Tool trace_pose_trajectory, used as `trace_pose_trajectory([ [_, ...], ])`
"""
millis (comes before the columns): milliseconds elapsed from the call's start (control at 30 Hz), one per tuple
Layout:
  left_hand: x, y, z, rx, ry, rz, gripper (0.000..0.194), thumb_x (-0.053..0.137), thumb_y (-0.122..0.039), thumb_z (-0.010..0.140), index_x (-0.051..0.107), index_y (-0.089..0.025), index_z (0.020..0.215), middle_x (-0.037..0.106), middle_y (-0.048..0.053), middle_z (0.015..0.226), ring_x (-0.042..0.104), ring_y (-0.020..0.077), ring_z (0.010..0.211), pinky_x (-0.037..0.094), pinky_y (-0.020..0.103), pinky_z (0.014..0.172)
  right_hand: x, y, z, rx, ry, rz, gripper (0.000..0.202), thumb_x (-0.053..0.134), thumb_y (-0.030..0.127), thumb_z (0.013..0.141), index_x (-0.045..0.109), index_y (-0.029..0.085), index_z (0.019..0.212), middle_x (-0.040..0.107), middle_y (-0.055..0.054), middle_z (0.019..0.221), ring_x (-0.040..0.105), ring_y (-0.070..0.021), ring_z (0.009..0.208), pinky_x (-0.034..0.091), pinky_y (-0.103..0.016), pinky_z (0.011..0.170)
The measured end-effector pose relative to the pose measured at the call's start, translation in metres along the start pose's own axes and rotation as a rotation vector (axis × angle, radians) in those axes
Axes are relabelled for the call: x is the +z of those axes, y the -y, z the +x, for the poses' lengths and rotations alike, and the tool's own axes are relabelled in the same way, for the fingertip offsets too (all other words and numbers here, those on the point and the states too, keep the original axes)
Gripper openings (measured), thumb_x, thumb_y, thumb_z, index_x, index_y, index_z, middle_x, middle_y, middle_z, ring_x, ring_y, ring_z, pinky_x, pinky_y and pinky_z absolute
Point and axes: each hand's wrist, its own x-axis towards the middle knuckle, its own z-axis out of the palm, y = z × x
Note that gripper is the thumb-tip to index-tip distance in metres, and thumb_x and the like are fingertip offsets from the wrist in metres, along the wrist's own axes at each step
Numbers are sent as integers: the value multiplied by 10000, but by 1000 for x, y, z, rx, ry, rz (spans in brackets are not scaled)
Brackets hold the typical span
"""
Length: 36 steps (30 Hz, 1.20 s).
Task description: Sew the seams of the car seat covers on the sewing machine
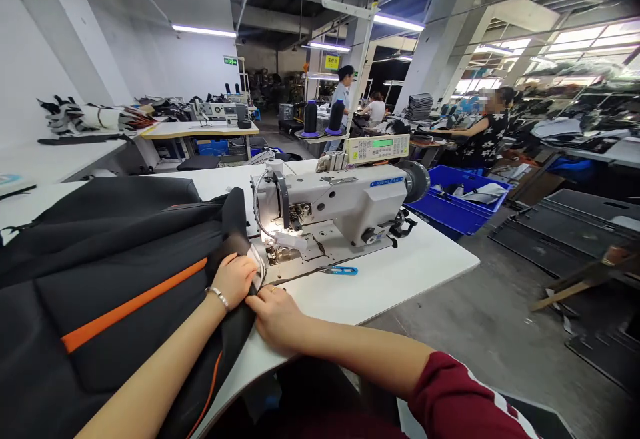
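A large black seat cover (125,265) with an orange stripe and orange piping spreads over the left of the table and hangs past its front edge. My left hand (234,280), a bracelet at its wrist, grips the cover near a turned-up edge where white backing shows. Close beside it, my right hand (279,313) pinches the same edge between thumb and fingers. Both hands are just left and in front of the sewing machine (345,199), whose lamp lights the needle area. Blue thread snips (341,270) lie on the table in front of the machine.
Behind the machine stand dark thread cones (311,119) and a control panel (379,148). A blue bin (450,195) with pieces sits right of the table (425,265). Dark panels (575,225) are stacked at far right. Several people work farther back.
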Motion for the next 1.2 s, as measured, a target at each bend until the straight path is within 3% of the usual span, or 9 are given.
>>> trace_pose_trajectory([
  [100,-41,2,-62,-21,-139,-12,246,446,-262,960,599,-241,1152,676,51,1197,613,229,1147,447,449,1076,-5,41,-20,-143,84,82,369,552,248,793,625,144,1140,633,-96,842,577,-248,771,466,-344,692],
  [233,-90,21,-153,-414,-449,85,343,402,-330,981,483,-153,1263,549,204,1319,504,334,1281,417,555,1083,-49,80,-37,-384,88,238,403,507,269,894,548,142,1274,666,-48,859,585,-183,729,490,-294,740],
  [400,-86,20,-223,-392,67,143,443,408,-458,959,536,-231,1318,568,132,1380,466,350,1342,393,611,1087,-105,87,-4,-663,32,86,750,719,295,834,361,196,1486,488,-112,1452,432,-299,1319,247,-504,1177],
  [467,-80,11,-230,-364,154,194,450,382,-450,974,520,-268,1362,475,86,1488,356,325,1426,292,622,1150,-104,83,2,-774,246,58,689,799,320,758,516,173,1369,661,-90,1194,575,-276,1102,324,-503,1121],
  [533,-80,5,-229,-379,176,203,461,364,-458,987,518,-256,1371,444,82,1512,346,300,1433,262,587,1174,-91,75,-11,-860,399,44,186,715,243,828,687,181,1001,686,-25,835,601,-201,769,460,-411,919],
  [667,-84,6,-222,-414,191,167,463,346,-454,996,517,-265,1383,451,72,1508,346,281,1434,222,547,1195,-54,54,-67,-816,293,71,154,591,134,874,609,159,723,592,-21,691,518,-159,613,436,-316,619],
  [833,-83,9,-215,-394,209,117,474,326,-470,1002,519,-265,1383,447,65,1512,335,271,1439,189,526,1201,-34,50,-95,-748,221,81,184,498,98,912,635,138,796,596,-44,725,517,-173,633,465,-339,675],
  [967,-83,7,-215,-395,203,99,464,338,-460,999,524,-266,1378,455,58,1507,343,271,1434,184,523,1203,-61,44,-77,-629,454,298,167,657,298,877,681,155,959,644,-56,828,587,-194,777,510,-348,815],
  [1200,-83,0,-207,-441,157,74,466,344,-467,991,573,-218,1313,480,99,1480,342,299,1432,190,559,1208,-53,0,-41,195,239,352,935,701,570,771,316,122,1494,370,-239,1505,339,-406,1412,330,-630,1129],
])
